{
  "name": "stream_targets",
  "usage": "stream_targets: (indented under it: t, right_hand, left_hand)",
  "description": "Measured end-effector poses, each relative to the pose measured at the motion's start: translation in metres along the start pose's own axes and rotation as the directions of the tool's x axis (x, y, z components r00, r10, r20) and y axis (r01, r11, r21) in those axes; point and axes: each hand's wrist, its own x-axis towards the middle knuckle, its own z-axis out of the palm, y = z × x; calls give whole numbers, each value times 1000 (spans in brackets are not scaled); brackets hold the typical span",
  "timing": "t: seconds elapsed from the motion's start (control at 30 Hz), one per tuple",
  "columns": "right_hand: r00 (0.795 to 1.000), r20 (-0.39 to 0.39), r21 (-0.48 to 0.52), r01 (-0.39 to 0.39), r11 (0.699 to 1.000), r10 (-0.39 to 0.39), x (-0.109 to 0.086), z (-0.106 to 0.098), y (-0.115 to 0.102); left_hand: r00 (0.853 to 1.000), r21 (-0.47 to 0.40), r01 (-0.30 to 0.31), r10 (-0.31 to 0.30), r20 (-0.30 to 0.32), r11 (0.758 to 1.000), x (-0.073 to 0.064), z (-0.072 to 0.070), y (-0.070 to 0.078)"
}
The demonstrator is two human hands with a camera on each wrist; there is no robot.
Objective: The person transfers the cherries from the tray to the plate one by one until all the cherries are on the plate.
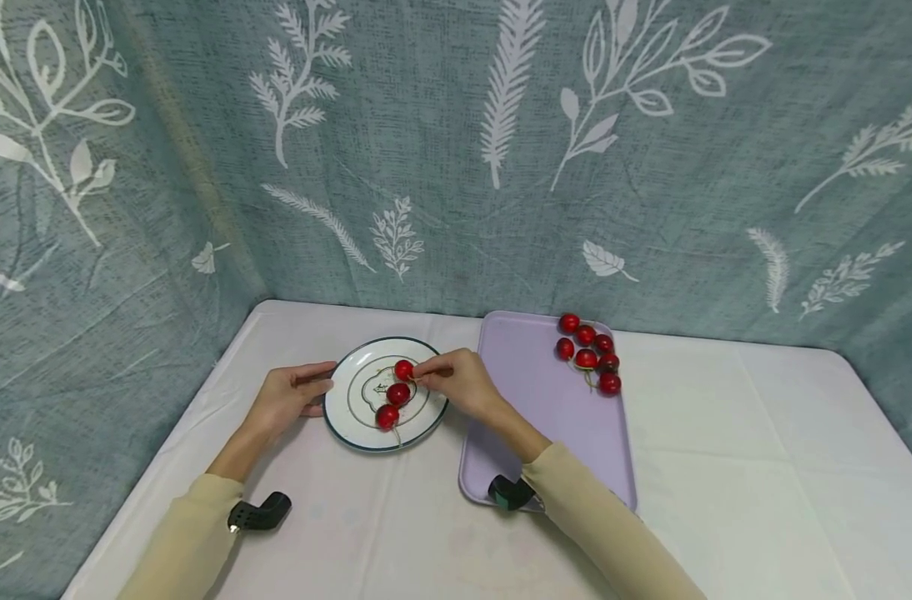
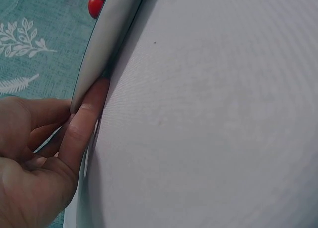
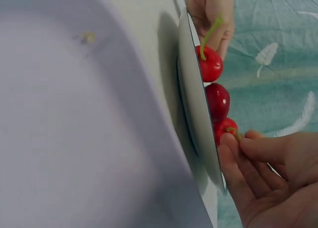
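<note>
A white plate (image 1: 354, 421) with a dark rim stands on the left part of the table. My left hand (image 1: 287, 393) pinches its left edge, and in the left wrist view fingers (image 2: 82, 131) reach under the rim. Three red cherries lie in a row on the plate: a near cherry (image 1: 387, 417), a middle cherry (image 1: 398, 394) and a far cherry (image 1: 403, 370). My right hand (image 1: 459, 382) holds the far cherry's green stem between thumb and fingertips, plainer in the right wrist view, where that cherry (image 3: 226, 128) sits at the plate's surface.
Right of the plate lies a light purple tray (image 1: 531, 375), under my right forearm. Several cherries (image 1: 587, 358) with stems cluster at its far right corner. A white cloth (image 1: 726, 450) covers the table, and a patterned teal curtain (image 1: 456, 167) hangs behind and at the left.
</note>
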Motion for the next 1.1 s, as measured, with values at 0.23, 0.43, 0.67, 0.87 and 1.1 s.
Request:
stream_targets:
  t: [0.23,0.43,0.67,0.87,1.1]
  right_hand:
    - [999,-6,4,-44,999,44,-2,-4,0]
    - [997,-46,86,-56,995,60,-4,-6,2]
    - [978,-189,-213,51,976,-92,-11,-37,12]
    - [967,-251,-72,-70,995,50,-22,-80,27]
    - [917,-212,374,-243,895,338,-40,-113,36]
  left_hand:
    - [1000,11,-11,11,-3,1000,-1,0,0]
    - [1000,19,-6,6,0,1000,-4,-3,-4]
    - [1000,21,-14,14,6,1000,-5,-4,-5]
    - [1000,22,-22,21,10,1000,-3,-3,-5]
    - [999,18,-44,43,22,999,-1,-4,-5]
